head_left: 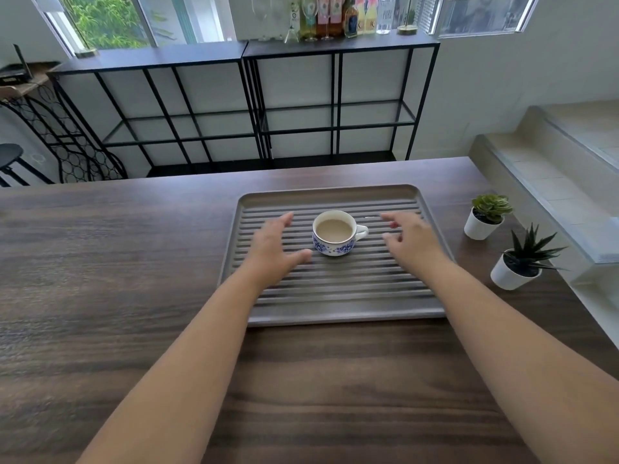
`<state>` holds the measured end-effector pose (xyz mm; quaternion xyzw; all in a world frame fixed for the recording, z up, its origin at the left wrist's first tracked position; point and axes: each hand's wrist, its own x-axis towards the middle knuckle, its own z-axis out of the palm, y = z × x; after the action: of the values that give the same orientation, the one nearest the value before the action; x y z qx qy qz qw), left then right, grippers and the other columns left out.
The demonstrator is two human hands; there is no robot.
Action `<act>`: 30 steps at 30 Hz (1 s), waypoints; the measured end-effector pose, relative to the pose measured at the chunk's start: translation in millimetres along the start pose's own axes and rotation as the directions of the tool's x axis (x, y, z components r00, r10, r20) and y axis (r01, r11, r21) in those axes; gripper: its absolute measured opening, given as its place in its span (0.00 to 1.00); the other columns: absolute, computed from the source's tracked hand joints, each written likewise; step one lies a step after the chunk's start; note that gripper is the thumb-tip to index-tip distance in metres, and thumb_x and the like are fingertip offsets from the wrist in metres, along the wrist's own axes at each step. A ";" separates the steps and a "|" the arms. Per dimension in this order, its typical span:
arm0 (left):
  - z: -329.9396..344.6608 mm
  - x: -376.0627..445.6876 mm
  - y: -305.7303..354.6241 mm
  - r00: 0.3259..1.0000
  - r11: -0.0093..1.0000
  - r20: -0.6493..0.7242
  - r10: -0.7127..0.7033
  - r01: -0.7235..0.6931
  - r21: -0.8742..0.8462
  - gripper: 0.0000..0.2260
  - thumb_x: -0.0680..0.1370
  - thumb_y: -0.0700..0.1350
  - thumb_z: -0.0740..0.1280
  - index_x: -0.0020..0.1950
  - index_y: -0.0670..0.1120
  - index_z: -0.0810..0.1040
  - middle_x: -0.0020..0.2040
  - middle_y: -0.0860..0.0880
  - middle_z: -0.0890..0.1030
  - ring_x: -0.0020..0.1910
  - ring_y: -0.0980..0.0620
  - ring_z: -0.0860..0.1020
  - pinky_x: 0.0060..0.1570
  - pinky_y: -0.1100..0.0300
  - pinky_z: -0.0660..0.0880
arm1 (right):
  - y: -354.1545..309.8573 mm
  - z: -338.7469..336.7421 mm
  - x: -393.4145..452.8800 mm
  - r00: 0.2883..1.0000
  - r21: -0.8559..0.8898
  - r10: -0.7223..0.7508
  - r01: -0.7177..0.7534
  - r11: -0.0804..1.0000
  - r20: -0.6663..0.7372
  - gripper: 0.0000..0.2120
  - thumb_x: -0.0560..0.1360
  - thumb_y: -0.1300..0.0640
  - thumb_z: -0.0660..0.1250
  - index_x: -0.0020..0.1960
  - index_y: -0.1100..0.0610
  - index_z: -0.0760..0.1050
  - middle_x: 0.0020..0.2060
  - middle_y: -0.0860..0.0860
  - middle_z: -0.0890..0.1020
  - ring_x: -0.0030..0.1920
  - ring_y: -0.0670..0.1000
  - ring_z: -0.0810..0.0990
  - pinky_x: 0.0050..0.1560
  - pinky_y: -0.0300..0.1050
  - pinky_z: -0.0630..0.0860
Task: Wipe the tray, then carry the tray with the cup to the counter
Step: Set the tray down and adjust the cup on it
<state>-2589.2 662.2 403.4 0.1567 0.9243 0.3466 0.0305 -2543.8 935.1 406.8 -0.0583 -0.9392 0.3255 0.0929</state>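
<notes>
Both hands (341,244) spread, empty-gripped, flanking cup (334,233) above tray (335,309).

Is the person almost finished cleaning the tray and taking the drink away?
Not yet. The tray lies on the wooden table with the full cup in its middle. No cloth shows, so I cannot tell whether it was wiped. The left hand and right hand are open above the tray, either side of the cup, holding nothing. Lifting and carrying the tray to the counter are left.
</notes>
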 end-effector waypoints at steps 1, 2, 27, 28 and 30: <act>7.1 3.0 10.2 0.997 0.996 0.074 0.002 0.004 -0.088 0.40 0.70 0.54 0.76 0.77 0.52 0.59 0.72 0.51 0.69 0.70 0.51 0.66 0.70 0.51 0.64 | -10.9 5.2 1.4 0.999 0.068 0.020 -0.023 0.997 0.042 0.19 0.75 0.59 0.64 0.66 0.52 0.72 0.54 0.50 0.77 0.44 0.45 0.76 0.49 0.43 0.73; 13.6 5.9 17.9 0.992 0.988 0.125 0.004 0.015 -0.154 0.43 0.68 0.53 0.77 0.77 0.52 0.58 0.73 0.51 0.68 0.70 0.52 0.66 0.70 0.51 0.64 | -19.0 10.5 2.6 0.997 0.118 0.047 -0.054 0.992 0.066 0.18 0.76 0.58 0.65 0.65 0.51 0.72 0.53 0.48 0.77 0.42 0.43 0.76 0.48 0.42 0.74; 19.4 31.1 26.1 0.984 0.866 0.119 -0.130 0.171 -0.470 0.35 0.63 0.39 0.81 0.68 0.45 0.73 0.59 0.51 0.80 0.55 0.52 0.80 0.55 0.58 0.77 | -33.9 43.4 24.9 0.974 0.270 0.221 -0.224 0.937 0.041 0.11 0.76 0.59 0.65 0.56 0.54 0.81 0.50 0.50 0.84 0.52 0.51 0.81 0.58 0.46 0.75; 19.0 31.9 25.5 0.985 0.867 0.116 -0.131 0.171 -0.469 0.35 0.63 0.39 0.81 0.68 0.46 0.73 0.59 0.51 0.80 0.54 0.52 0.80 0.54 0.59 0.77 | -34.8 43.6 25.5 0.974 0.270 0.220 -0.224 0.937 0.045 0.11 0.76 0.59 0.65 0.56 0.54 0.81 0.50 0.51 0.84 0.52 0.51 0.81 0.59 0.47 0.75; 18.6 33.5 24.4 0.984 0.868 0.114 -0.134 0.172 -0.466 0.35 0.63 0.39 0.81 0.68 0.46 0.73 0.59 0.52 0.80 0.54 0.53 0.80 0.53 0.61 0.76 | -35.7 43.7 26.3 0.974 0.276 0.218 -0.225 0.935 0.057 0.11 0.76 0.60 0.64 0.57 0.54 0.80 0.50 0.51 0.84 0.51 0.51 0.81 0.58 0.48 0.76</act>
<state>-2611.4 701.7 406.9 0.0842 0.8191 0.5521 0.1311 -2580.6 885.5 399.0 -0.1457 -0.8721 0.4643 0.0513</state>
